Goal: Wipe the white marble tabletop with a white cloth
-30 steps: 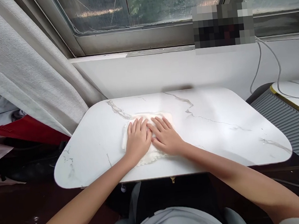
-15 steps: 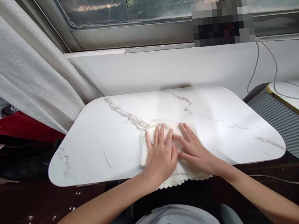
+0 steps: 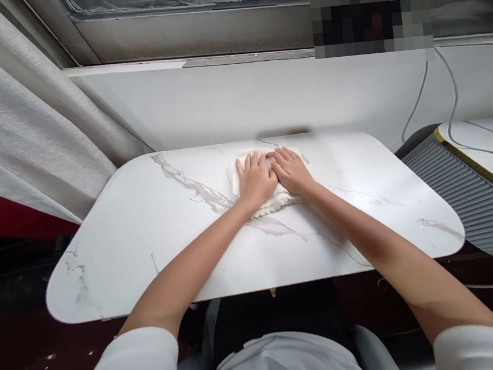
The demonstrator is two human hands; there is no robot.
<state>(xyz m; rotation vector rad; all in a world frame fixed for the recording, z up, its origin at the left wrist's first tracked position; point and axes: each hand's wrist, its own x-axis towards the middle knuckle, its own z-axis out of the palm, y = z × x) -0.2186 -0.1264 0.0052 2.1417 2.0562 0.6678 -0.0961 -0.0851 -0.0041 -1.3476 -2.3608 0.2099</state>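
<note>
A white cloth (image 3: 280, 198) with a wavy edge lies bunched on the white marbled tabletop (image 3: 116, 238), toward its far side. My left hand (image 3: 256, 179) presses flat on the cloth's left part, fingers stretched out and pointing away from me. Just beside it, my right hand (image 3: 292, 172) lies on the right part, fingers extended and angled to the left. The two hands touch or nearly touch at the thumbs. Both palms cover much of the cloth.
Behind the table stand a white wall (image 3: 204, 105) and a window frame (image 3: 197, 32). A pale curtain (image 3: 25, 107) hangs at the left. To the right are a ribbed grey side table (image 3: 469, 187) and a white cable (image 3: 454, 89). A blurred patch hides something on the sill.
Both hands have slid the cloth away from me, from the table's near edge toward its far edge. The cloth has bunched up more, and the view has tilted down.
</note>
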